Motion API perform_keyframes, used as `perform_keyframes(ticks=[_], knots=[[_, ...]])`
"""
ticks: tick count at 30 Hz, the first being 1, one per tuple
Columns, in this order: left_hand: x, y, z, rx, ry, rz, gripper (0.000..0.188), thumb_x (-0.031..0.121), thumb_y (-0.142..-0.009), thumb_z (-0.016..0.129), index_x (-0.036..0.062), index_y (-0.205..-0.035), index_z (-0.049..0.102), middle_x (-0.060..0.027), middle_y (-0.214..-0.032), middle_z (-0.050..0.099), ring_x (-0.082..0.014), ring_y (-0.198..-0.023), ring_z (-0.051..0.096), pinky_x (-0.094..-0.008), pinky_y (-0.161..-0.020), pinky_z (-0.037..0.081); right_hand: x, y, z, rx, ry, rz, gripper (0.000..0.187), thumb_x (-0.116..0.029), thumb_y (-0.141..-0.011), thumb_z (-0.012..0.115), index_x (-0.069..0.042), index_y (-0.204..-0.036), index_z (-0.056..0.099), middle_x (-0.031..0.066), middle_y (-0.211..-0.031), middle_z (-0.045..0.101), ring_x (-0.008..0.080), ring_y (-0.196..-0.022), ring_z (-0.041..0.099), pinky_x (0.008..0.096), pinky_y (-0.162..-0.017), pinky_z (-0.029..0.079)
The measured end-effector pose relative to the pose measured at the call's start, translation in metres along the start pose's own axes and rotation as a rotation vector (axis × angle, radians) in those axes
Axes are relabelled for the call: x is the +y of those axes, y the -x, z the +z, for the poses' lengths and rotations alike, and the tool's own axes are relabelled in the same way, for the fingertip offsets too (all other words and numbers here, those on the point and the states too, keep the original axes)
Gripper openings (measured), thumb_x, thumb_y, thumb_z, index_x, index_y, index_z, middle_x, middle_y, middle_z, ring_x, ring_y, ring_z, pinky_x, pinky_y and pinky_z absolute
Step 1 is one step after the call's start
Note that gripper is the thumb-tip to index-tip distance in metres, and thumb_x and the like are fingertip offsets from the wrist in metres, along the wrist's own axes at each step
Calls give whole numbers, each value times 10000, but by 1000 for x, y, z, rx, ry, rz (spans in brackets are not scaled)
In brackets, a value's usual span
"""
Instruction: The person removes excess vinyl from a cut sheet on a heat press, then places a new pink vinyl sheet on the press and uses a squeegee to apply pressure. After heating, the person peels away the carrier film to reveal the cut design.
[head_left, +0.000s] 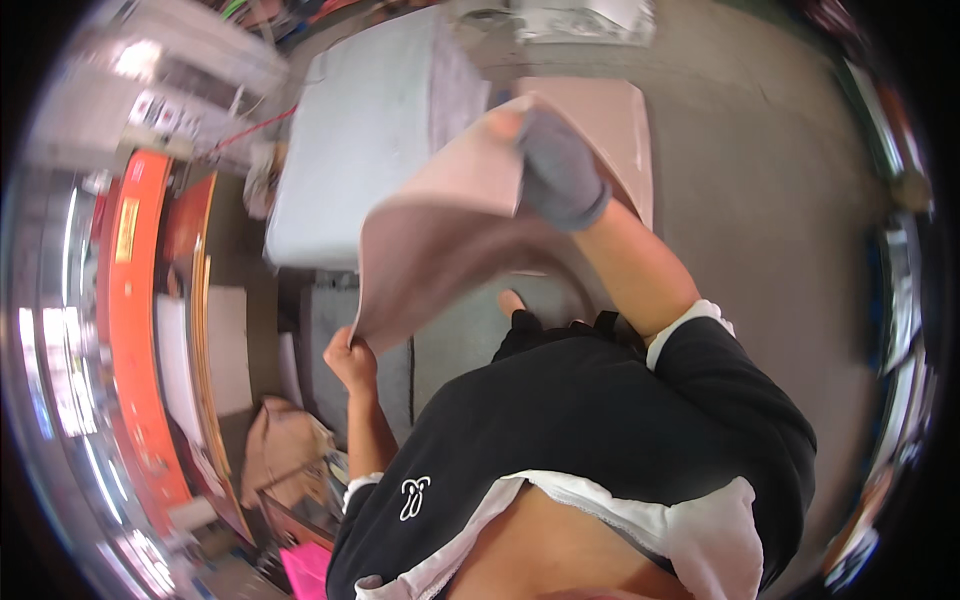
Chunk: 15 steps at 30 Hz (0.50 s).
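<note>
A large, bendy pinkish-beige sheet (430, 190) hangs curved between my two hands, in front of my body. My bare left hand (350, 360) pinches its near left corner, with the thumb up against the edge. My right hand (562, 165), in a grey glove that leaves fingertips bare, is closed over the sheet's raised far edge; it is slightly blurred. The underside of the sheet looks darker and arches toward me. Just beyond my right hand lies a flat pinkish sheet or stack of sheets (620, 125) of similar colour, partly hidden by the held one.
A big white-covered block or stack (360, 130) stands at the far left. An orange frame (140, 330) with upright boards (225, 340) runs along the left. Below it are a brown crumpled bag (285, 450) and a bright pink item (308, 568). Grey floor (740, 200) stretches to the right.
</note>
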<state>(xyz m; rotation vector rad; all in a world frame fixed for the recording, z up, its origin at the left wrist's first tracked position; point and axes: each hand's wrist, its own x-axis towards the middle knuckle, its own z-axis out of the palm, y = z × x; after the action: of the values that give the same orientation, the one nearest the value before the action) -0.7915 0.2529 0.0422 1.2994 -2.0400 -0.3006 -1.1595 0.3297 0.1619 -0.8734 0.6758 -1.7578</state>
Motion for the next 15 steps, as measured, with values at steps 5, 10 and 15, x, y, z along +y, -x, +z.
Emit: perform_keyframes(ticks=[5, 10, 15], knots=[[9, 5, -86, 41, -63, -102, 166, -8, -636, 449, -2, -699, 602, -218, -576, 480, -319, -473, 504, -351, -487, 403, 23, -8, 26, 42, -130, 84, 326, -311, -900, 480, -7, -877, 594, 99, -714, 585, 205, -666, 551, 322, -652, 448], [-14, 12, -149, 167, -156, -93, 152, 15, -641, 463, 2, -697, 604, -228, -602, 493, -331, -489, 512, -354, -492, 403, 38, -45, 97, -169, -114, 42, 344, -308, -914, 449, 6, -913, 591, 100, -784, 592, 196, -671, 547, 329, -660, 450], [-69, 5, -222, 222, -73, -185, 230, -4, -639, 429, -11, -757, 627, -174, -552, 480, -155, -485, 506, -286, -499, 410, 89, -105, 182, -454, -154, 126, 383, -323, -925, 403, 5, -1000, 585, 86, -830, 610, 197, -721, 561, 354, -729, 461]])
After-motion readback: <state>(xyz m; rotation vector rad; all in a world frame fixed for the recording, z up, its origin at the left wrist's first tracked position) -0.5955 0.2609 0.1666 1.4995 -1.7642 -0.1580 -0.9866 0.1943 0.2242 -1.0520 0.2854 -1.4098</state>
